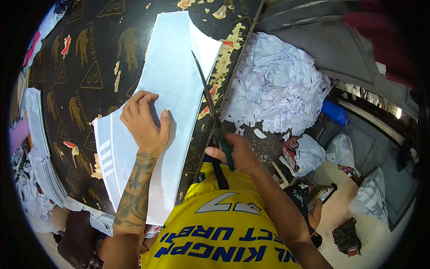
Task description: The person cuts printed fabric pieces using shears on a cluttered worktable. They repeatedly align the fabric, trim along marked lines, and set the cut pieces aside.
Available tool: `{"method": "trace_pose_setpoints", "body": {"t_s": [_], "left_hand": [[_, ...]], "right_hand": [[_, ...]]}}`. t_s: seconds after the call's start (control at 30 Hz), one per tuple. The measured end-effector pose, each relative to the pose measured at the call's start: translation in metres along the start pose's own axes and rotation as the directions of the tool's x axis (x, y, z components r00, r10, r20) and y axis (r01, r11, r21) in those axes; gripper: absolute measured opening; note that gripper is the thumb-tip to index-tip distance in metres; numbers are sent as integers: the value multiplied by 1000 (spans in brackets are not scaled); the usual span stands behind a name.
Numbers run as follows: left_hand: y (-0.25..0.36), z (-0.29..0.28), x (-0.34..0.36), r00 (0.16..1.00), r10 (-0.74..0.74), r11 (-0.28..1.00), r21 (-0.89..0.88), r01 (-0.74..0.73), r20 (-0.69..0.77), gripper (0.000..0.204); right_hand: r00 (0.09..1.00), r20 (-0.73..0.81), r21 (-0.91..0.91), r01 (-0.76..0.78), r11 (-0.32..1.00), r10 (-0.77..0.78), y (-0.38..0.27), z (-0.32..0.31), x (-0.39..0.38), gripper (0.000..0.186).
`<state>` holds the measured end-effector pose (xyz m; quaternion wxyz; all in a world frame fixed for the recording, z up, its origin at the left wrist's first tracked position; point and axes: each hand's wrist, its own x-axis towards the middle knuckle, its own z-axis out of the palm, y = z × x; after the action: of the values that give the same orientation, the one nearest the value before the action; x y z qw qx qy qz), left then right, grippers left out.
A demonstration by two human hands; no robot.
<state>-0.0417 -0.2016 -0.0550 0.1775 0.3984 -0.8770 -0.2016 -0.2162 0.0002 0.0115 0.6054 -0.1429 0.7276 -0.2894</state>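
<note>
A white cut fabric panel [172, 85] lies on the dark tabletop [71, 27]; stripes run along its lower left edge. My left hand [145, 121] rests on the panel, palm down, with fingers a little bent and the thumb apart. In my right hand [242, 154], at the table's right edge, is a pair of long dark scissors [208, 96] with green handles. The blades look closed together and point up and away, lying over the panel's right edge. Most of the handle is hidden by my fingers.
Beyond the table's right edge is a big heap of white fabric scraps [277, 85]. Stacked white cut pieces [42, 166] line the left edge. To the right are a blue rolled object [336, 113] and filled plastic bags [309, 154]. Another person [301, 195] is partly visible at the lower right.
</note>
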Motion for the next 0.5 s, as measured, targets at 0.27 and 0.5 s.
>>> {"method": "trace_pose_setpoints", "body": {"t_s": [0.27,0.5], "left_hand": [[2,-2,1,999,-20,1000,-1,20,35,46],[2,-2,1,999,-30,1000,4,30,38,47]], "right_hand": [[998,-17,-67,-61,996,60,-19,14,7,51],[989,-32,12,-142,990,142,-42,18,18,58]]}}
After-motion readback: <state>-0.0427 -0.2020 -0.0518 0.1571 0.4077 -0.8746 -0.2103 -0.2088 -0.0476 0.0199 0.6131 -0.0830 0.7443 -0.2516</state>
